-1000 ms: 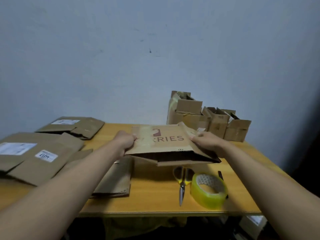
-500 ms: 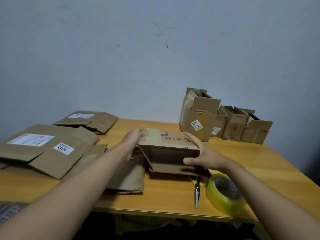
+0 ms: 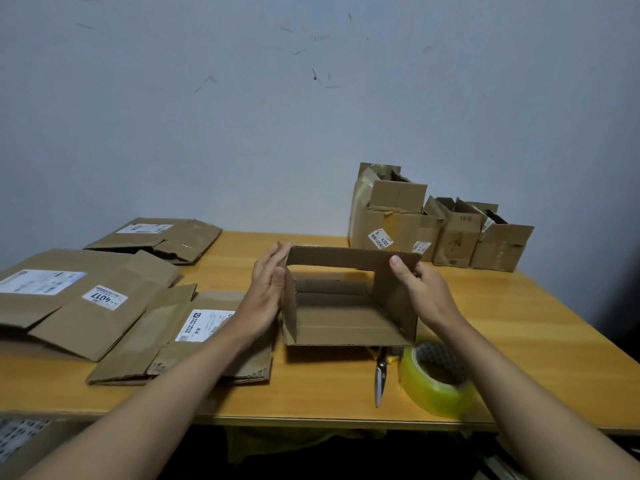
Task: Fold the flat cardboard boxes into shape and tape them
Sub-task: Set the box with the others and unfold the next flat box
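A brown cardboard box [image 3: 341, 318] stands squared up at the table's middle, its open end facing me. My left hand [image 3: 268, 289] lies flat with straight fingers against the box's left wall. My right hand [image 3: 420, 289] grips the right wall near its top corner, thumb on the inner face. A roll of yellowish clear tape [image 3: 436, 381] lies on the table just right of the box's front. Scissors [image 3: 380, 374] lie beside the tape, blades toward me, handles hidden under the box.
Flat cardboard boxes [image 3: 79, 299] with white labels are piled on the left of the wooden table [image 3: 519, 327]; another flat box [image 3: 156, 237] lies at the back left. Several folded boxes [image 3: 433, 226] stand against the wall at the back right. The table's front edge is near me.
The flattened box has been opened into a rectangular tube and set upright on the table. My left hand has moved to its left wall and my right hand to its right wall.
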